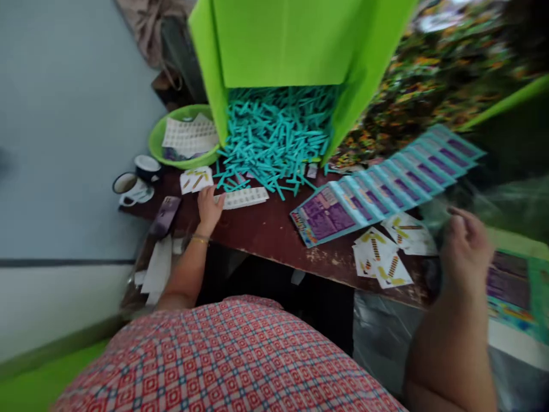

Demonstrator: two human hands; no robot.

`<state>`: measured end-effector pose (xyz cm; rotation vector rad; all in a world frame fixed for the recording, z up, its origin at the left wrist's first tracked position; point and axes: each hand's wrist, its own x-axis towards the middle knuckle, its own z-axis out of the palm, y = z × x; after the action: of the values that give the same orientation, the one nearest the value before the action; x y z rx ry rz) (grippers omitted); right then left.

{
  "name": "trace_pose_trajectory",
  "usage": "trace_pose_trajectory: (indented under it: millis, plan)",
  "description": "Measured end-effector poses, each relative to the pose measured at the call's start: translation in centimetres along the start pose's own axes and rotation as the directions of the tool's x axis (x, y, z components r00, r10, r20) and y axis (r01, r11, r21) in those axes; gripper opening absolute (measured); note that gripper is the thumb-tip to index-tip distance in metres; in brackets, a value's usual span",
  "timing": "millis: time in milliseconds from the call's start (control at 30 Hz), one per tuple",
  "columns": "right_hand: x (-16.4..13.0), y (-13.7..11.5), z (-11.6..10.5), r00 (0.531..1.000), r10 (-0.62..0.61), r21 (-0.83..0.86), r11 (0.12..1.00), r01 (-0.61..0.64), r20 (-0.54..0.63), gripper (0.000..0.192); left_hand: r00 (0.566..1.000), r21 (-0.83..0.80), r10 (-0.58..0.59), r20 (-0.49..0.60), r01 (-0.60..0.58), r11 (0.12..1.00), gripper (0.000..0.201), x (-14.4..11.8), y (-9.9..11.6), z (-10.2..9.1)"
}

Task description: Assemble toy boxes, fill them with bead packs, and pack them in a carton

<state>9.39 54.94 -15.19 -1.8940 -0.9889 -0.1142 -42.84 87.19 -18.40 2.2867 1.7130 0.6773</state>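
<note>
My left hand (209, 210) rests on the table with fingers stretched and thumb apart, touching the left end of a white strip of printed stickers (242, 198). Small white cards with yellow and brown pictures (196, 179) lie just beyond its fingertips. At the right, my right hand (467, 246) is raised with its fingers curled in; what they hold, if anything, is hidden and blurred. Left of it, a fanned row of blue and purple printed packets (381, 183) overlaps across the table. More picture cards (381, 256) are scattered below that row.
A green box (283, 46) spills turquoise sticks (278, 137) onto the dark red table (257, 229). To the left are a green basin (156, 137) with printed sheets, two mugs (132, 187) and a phone (165, 216). Colourful wrapped pieces (412, 86) and clear plastic (381, 326) lie right.
</note>
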Motion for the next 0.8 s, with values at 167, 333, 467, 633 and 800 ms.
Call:
trace_pose_trajectory:
  millis: [167, 333, 467, 633, 800]
  plan:
    - [-4.2, -7.4, 0.9, 0.998, -0.013, 0.086, 0.996, 0.018, -0.056, 0.029, 0.972, 0.18, -0.041, 0.231, -0.001, 0.984, 0.037, 1.8, -1.6, -1.3]
    - [-7.4, -18.5, 3.0, 0.967, -0.177, 0.165, 0.975, 0.147, 0.185, 0.039, 0.96, 0.075, 0.013, 0.281, -0.035, 0.997, 0.007, -0.4, 0.2, -2.9]
    - [-9.7, -23.6, 8.2, 0.801, -0.458, 0.255, 0.887, 0.384, 0.387, 0.052, 0.942, -0.165, 0.194, 0.273, -0.153, 0.974, 0.008, -3.4, 1.8, -6.8]
    - [-10.0, -23.2, 15.5, 0.716, -0.409, 0.303, 0.911, 0.281, 0.566, 0.021, 0.887, -0.308, 0.349, 0.302, -0.256, 0.916, 0.018, -6.0, 2.9, -10.5]
    - [-11.7, -22.0, 15.8, 0.722, -0.224, 0.359, 0.933, -0.037, 0.655, 0.033, 0.886, -0.129, 0.377, 0.269, -0.355, 0.926, 0.015, -7.4, 5.4, -9.6]
